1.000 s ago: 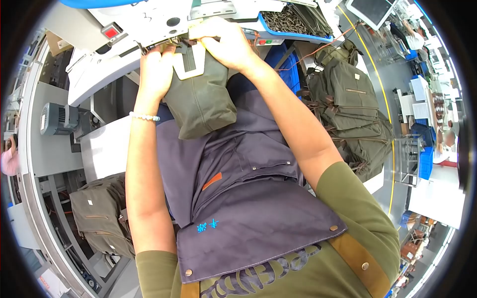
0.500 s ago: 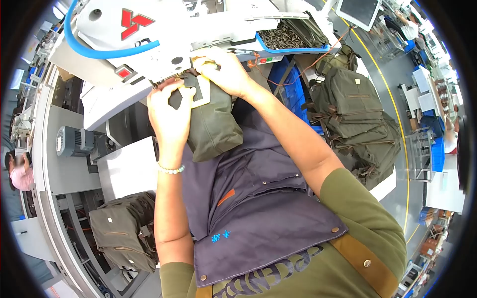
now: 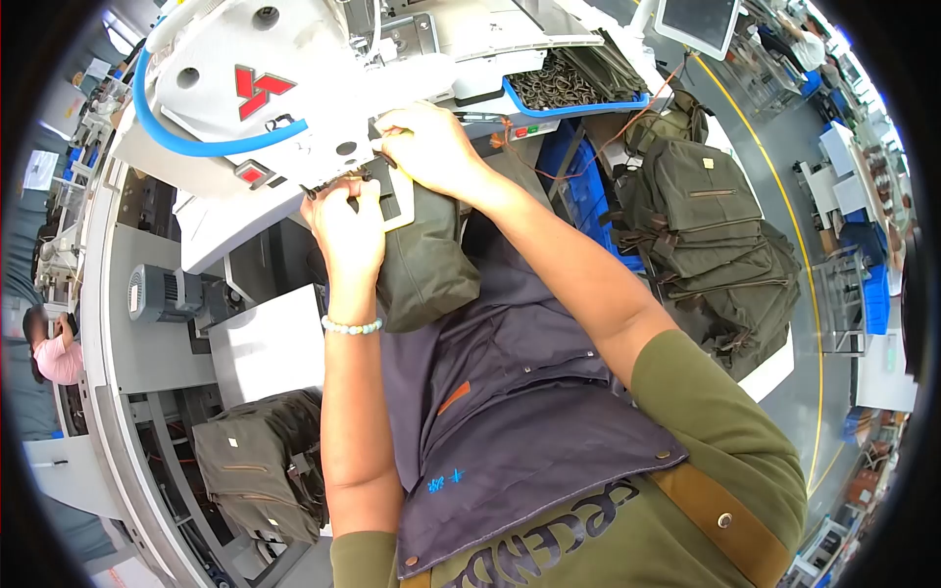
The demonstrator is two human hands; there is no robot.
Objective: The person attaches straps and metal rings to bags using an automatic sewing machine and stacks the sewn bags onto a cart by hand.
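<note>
An olive-green fabric bag piece (image 3: 423,279) hangs from the head of a white sewing machine (image 3: 221,93) toward my lap. Against its upper part lies a pale, flat frame (image 3: 402,201) with a dark strip inside it. My left hand (image 3: 345,230) pinches the bag's upper edge on the left, close under the machine head. On the other side my right hand (image 3: 436,152) has its fingers curled onto the top of the bag beside the frame. The fingertips and the needle area are partly hidden.
A blue tray (image 3: 578,88) of small metal hardware and green straps sits right of the machine. Stacked green backpacks (image 3: 711,230) lie on a table at right, and more bags (image 3: 260,461) at lower left. A blue tube (image 3: 147,122) loops beside the machine head. A person (image 3: 59,353) sits far left.
The view has shifted slightly, so the machine and surroundings sit a bit differently. My left hand has moved slightly right and down in view. Both hands stay at the bag's upper edge.
</note>
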